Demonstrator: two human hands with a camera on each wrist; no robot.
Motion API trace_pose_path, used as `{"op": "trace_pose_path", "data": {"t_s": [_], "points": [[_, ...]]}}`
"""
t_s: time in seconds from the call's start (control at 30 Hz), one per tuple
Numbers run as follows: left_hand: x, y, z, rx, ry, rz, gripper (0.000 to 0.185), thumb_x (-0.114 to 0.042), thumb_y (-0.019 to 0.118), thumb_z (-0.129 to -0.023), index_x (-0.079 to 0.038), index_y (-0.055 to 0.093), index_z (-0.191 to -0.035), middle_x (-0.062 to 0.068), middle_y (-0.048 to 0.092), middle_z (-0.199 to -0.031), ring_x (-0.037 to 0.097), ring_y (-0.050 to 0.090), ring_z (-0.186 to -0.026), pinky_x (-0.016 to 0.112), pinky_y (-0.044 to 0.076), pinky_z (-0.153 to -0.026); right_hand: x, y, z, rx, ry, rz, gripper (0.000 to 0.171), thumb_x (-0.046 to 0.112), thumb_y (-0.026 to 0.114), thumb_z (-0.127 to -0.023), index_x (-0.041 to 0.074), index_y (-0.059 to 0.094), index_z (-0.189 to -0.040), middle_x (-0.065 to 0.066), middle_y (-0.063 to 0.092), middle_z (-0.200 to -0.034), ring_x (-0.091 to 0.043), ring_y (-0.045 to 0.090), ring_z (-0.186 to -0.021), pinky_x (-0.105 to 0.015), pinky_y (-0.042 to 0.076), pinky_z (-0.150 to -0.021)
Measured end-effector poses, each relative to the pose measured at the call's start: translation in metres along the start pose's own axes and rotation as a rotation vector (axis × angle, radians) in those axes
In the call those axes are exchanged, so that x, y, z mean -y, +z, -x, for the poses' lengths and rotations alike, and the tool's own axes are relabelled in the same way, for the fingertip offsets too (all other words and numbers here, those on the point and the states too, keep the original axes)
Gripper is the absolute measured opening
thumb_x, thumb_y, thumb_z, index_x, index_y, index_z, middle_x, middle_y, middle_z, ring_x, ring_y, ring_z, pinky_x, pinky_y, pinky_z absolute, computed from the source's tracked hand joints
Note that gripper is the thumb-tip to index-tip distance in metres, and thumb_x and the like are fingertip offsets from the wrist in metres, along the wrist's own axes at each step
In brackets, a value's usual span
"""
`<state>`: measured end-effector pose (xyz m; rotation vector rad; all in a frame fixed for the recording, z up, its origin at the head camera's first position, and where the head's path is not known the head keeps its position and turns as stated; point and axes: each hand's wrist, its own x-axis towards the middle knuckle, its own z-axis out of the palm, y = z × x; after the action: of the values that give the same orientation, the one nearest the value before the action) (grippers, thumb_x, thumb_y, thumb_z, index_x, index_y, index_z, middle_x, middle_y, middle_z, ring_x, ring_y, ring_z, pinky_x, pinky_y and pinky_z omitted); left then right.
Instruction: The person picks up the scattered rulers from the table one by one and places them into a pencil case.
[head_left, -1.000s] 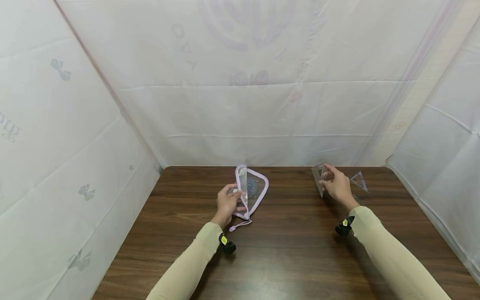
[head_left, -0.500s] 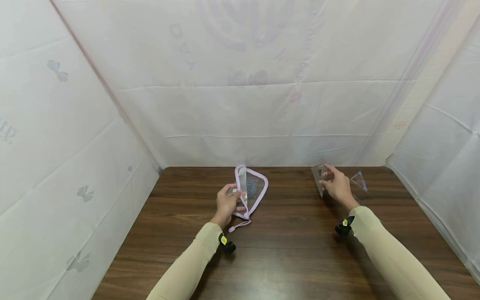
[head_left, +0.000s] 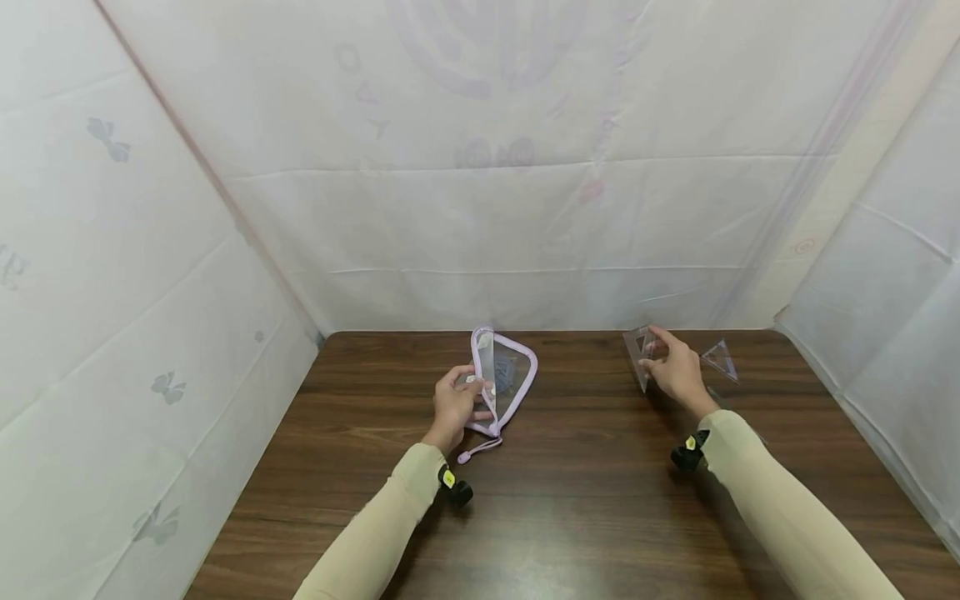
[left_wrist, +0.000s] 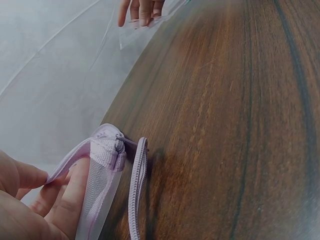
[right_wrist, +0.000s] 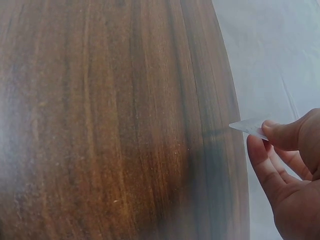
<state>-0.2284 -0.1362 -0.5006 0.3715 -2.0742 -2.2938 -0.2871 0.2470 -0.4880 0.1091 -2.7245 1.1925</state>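
Currently the person's left hand [head_left: 455, 406] grips the near edge of a clear pencil pouch [head_left: 507, 379] trimmed in lilac, its fingers [left_wrist: 65, 200] curled round the zipper band so that the pouch stands up off the dark wooden tabletop [head_left: 570, 500] with its mouth parted; something small and dark lies inside it, too blurred to name. The zipper cord [head_left: 480, 451] trails on the wood just below the hand. Well apart to the right, the right hand [head_left: 677, 372] pinches a clear plastic set square [head_left: 639, 354] between thumb and fingertips [right_wrist: 276, 134], tilted up on edge near the back of the tabletop, and a second set square [head_left: 718, 361] lies flat just beside that hand, on its far side. The work in hand looks to be bringing the held triangle across to the pouch. To do it well, the left hand would best keep the mouth spread wide and steady, with the zipper band pulled away from the mesh side, since a sharp plastic corner is likely to catch on the zipper teeth. The right hand's pinch sits near one corner; leading with the narrow point and sliding the flat face along the pouch wall should spare any snagging. White sheeting [head_left: 480, 208] closes in the space behind and on both sides.
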Motion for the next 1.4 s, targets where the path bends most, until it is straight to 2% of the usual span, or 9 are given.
{"op": "trace_pose_path", "data": {"t_s": [0.3,0.43,0.47,0.57,0.7,0.77,1.23,1.4], "points": [[-0.002,-0.001,-0.002,0.018,-0.011,0.004,0.032,0.001,0.06,-0.101,0.0,0.057,-0.133,0.031,0.07,-0.115,0.046,0.071,-0.096,0.053,0.065,-0.063,0.002,0.0,-0.002,0.003,-0.004,0.0,0.067,-0.001,0.072,-0.093,0.002,0.043,-0.153,-0.023,0.065,-0.122,-0.023,0.074,-0.075,-0.025,0.055,-0.059],[-0.013,0.003,0.008,0.029,-0.024,-0.01,0.032,0.004,0.058,-0.101,0.004,0.055,-0.133,0.032,0.069,-0.115,0.05,0.069,-0.099,0.056,0.064,-0.069,0.001,-0.001,0.0,0.001,0.008,0.004,0.067,-0.001,0.072,-0.093,0.001,0.042,-0.153,-0.022,0.065,-0.122,-0.023,0.074,-0.076,-0.023,0.053,-0.057],[-0.017,0.004,0.012,0.034,-0.017,-0.01,0.032,0.005,0.058,-0.101,0.005,0.055,-0.133,0.032,0.07,-0.114,0.049,0.07,-0.097,0.057,0.064,-0.07,0.001,-0.001,0.0,-0.001,0.008,0.005,0.067,-0.001,0.072,-0.093,0.001,0.043,-0.153,-0.022,0.065,-0.123,-0.023,0.074,-0.076,-0.022,0.052,-0.056],[-0.015,0.006,0.012,0.028,-0.003,0.003,0.031,0.004,0.059,-0.1,0.004,0.056,-0.131,0.03,0.072,-0.111,0.043,0.073,-0.088,0.055,0.064,-0.068,0.001,-0.001,0.0,-0.004,0.004,0.003,0.067,-0.002,0.073,-0.093,0.0,0.042,-0.153,-0.023,0.065,-0.124,-0.025,0.074,-0.077,-0.023,0.051,-0.056],[0.0,0.004,-0.001,0.01,0.006,0.019,0.03,0.002,0.062,-0.099,-0.001,0.059,-0.129,0.025,0.075,-0.106,0.029,0.073,-0.078,0.049,0.065,-0.06,0.004,0.002,-0.002,0.004,-0.008,-0.004,0.067,-0.001,0.072,-0.093,-0.001,0.041,-0.153,-0.023,0.065,-0.123,-0.026,0.074,-0.077,-0.025,0.054,-0.057],[-0.001,0.004,-0.001,0.008,0.008,0.018,0.029,0.002,0.062,-0.099,-0.002,0.06,-0.128,0.024,0.075,-0.104,0.027,0.073,-0.076,0.048,0.065,-0.059,0.005,0.003,-0.004,0.007,-0.013,-0.008,0.066,-0.001,0.072,-0.094,-0.002,0.041,-0.153,-0.023,0.065,-0.123,-0.026,0.074,-0.077,-0.025,0.055,-0.058],[0.001,-0.001,0.002,-0.003,0.017,0.01,0.028,0.001,0.063,-0.099,-0.002,0.061,-0.127,0.024,0.075,-0.104,0.026,0.073,-0.076,0.045,0.065,-0.056,0.013,0.011,-0.01,0.012,-0.004,-0.021,0.067,0.0,0.073,-0.093,-0.001,0.043,-0.152,-0.022,0.066,-0.122,-0.02,0.073,-0.071,-0.022,0.054,-0.056],[0.0,-0.003,0.002,-0.009,0.019,0.007,0.028,0.001,0.062,-0.099,-0.002,0.06,-0.127,0.023,0.075,-0.104,0.027,0.073,-0.076,0.045,0.065,-0.056,0.014,0.013,-0.011,0.028,0.012,-0.053,0.067,0.0,0.074,-0.093,-0.001,0.042,-0.153,-0.023,0.065,-0.123,-0.02,0.073,-0.07,-0.021,0.058,-0.058]]}}
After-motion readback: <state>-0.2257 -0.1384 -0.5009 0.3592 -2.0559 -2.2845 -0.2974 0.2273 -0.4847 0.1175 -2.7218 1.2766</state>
